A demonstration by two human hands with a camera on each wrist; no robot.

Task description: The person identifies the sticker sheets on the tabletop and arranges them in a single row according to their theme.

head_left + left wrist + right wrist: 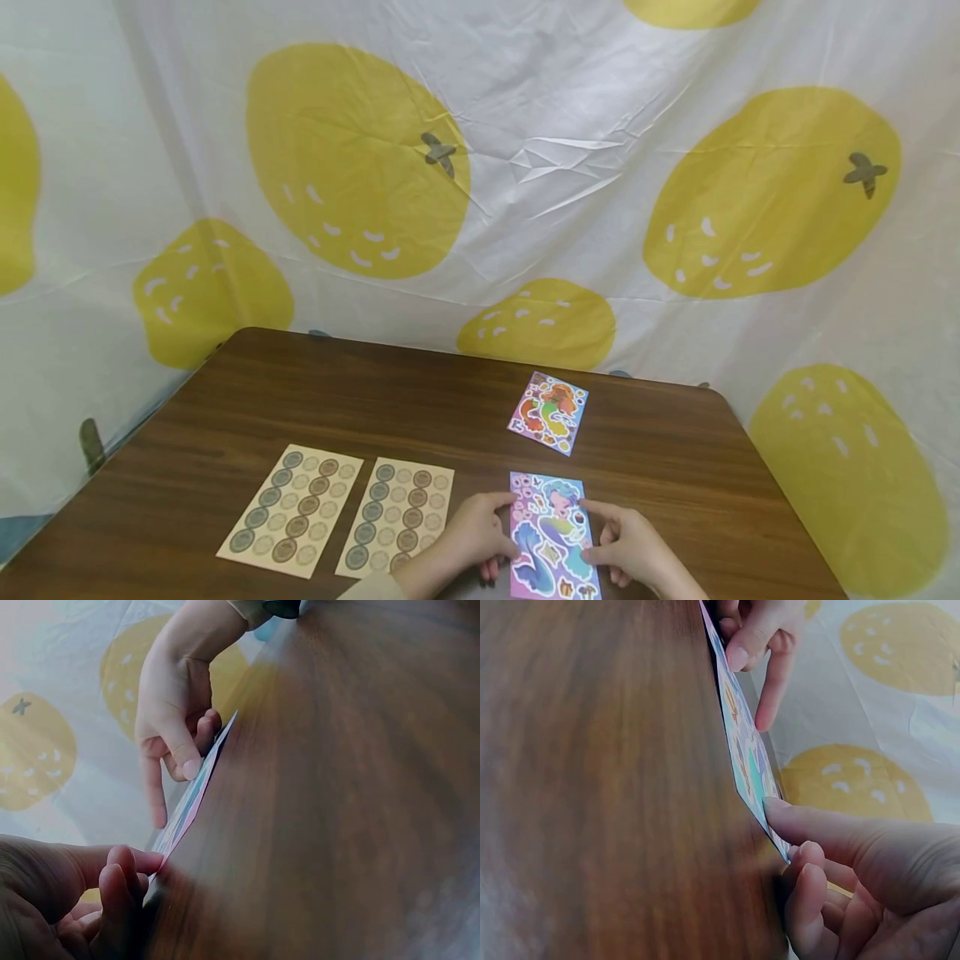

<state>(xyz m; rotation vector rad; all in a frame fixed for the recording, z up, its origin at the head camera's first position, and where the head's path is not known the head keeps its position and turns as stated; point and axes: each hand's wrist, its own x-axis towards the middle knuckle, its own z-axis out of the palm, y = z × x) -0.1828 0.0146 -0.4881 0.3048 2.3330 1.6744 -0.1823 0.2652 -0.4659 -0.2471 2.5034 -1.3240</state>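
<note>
A sticker sheet with a blue-haired mermaid lies in front of me near the table's front edge. My left hand holds its left edge, thumb and index finger at the border. At the right edge my right hand pinches it, the thumb on the printed face and curled fingers beside and below the edge. Both wrist views show the sheet edge-on, low over the wood. Behind it lies a second sticker sheet with an orange-haired mermaid, touched by neither hand.
Two beige sheets of round coin-like prints lie to the left: one outer sheet and one inner sheet, partly overlapped by my left forearm. The brown wooden table ends at a white curtain with yellow fruit.
</note>
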